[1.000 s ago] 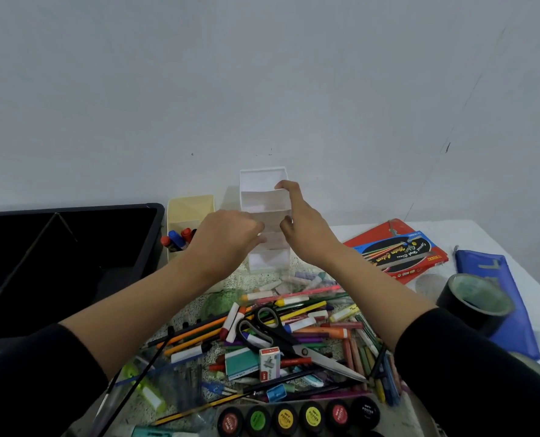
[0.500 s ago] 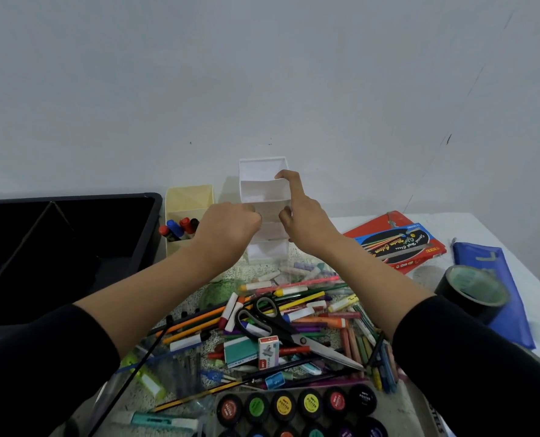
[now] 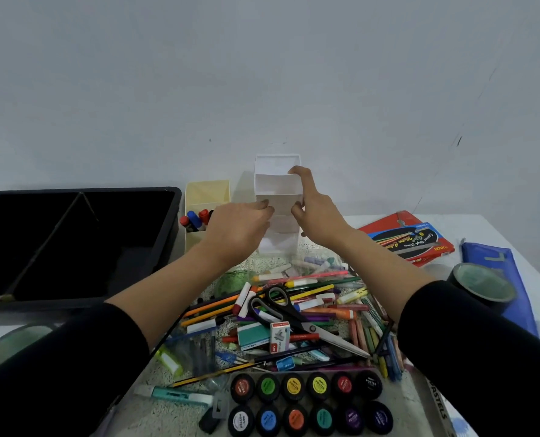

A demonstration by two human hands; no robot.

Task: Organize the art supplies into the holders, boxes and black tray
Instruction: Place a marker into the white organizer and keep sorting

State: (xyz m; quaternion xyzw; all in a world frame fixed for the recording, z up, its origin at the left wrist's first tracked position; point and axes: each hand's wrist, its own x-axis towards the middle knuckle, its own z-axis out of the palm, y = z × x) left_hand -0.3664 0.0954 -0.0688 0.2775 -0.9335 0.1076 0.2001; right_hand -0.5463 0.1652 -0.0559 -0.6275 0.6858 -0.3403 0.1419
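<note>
My left fingers (image 3: pixel 266 210) curl against the left side of the one white stepped holder (image 3: pixel 276 184), and my right fingers (image 3: pixel 303 175) clasp its right edge. It stands at the back of the desk (image 3: pixel 483 227), by the wall. Beside it, one yellow holder (image 3: pixel 207 192) keeps at least three markers (image 3: pixel 195 218), and one black tray (image 3: pixel 79 191) sits further left. Nearer me are one pair of scissors (image 3: pixel 294 313) and twelve paint pots (image 3: pixel 318 386) in two rows of six.
</note>
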